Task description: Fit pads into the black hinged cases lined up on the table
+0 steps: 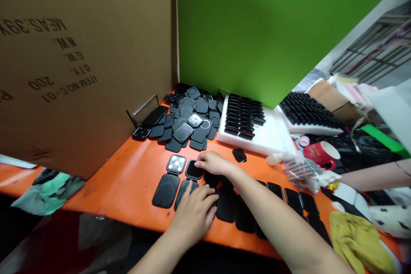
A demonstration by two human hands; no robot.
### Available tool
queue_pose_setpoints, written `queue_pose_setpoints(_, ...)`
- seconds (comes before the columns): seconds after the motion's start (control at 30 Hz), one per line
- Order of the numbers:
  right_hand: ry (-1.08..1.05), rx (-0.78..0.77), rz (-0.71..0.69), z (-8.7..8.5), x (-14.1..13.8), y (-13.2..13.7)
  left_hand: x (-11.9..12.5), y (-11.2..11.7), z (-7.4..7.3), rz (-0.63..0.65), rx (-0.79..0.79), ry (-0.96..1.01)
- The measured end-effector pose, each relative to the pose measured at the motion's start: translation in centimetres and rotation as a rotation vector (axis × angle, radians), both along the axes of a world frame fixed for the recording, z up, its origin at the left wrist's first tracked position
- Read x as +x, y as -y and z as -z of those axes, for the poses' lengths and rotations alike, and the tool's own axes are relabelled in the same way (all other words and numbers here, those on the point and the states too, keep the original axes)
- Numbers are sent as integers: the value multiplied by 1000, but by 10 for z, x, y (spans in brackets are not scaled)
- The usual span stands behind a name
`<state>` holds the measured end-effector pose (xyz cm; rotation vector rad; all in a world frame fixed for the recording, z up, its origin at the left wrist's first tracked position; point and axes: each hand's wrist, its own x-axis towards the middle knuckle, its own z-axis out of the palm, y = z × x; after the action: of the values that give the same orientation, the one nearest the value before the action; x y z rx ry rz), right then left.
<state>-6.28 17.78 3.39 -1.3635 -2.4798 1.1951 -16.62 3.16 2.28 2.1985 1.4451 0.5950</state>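
A row of folding two-part black pads that look like wireless chargers lies along the front of the orange table. My left hand (197,205) rests palm down with fingers spread over the larger lower halves of the pads, partly covering the second pad (182,192). With fingers drawn together, my right hand (213,163) holds the upper edge of that pad's small black square panel (194,171). To its left, the leftmost pad (165,190) lies unfolded, its small square (176,164) showing silvery round parts. My right forearm hides part of the row.
Behind the hands is a heap of black pads (183,132). White foam trays (257,139) hold upright black pieces; loose black squares (239,155) lie in front. A cardboard box (86,51) and green panel (244,30) rise behind. A red mug (316,154), yellow cloth (348,239) and another person's arm (375,175) are right.
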Motion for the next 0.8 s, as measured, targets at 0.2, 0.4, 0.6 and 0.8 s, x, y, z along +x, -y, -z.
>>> queue_pose_setpoints(0.2, -2, 47, 20, 3, 0, 5, 0, -1, -1, 6, -7, 0)
queue_pose_setpoints(0.4, 4, 86, 5, 6, 0, 5, 0, 0, -3, 4, -15, -2)
queue_pose_setpoints(0.6, 29, 113, -17, 5, 0, 4, 0, 2, -1, -4, 22, -4)
queue_pose_setpoints(0.8, 61, 157, -18, 7, 0, 6, 0, 1, 1, -10, 30, -18)
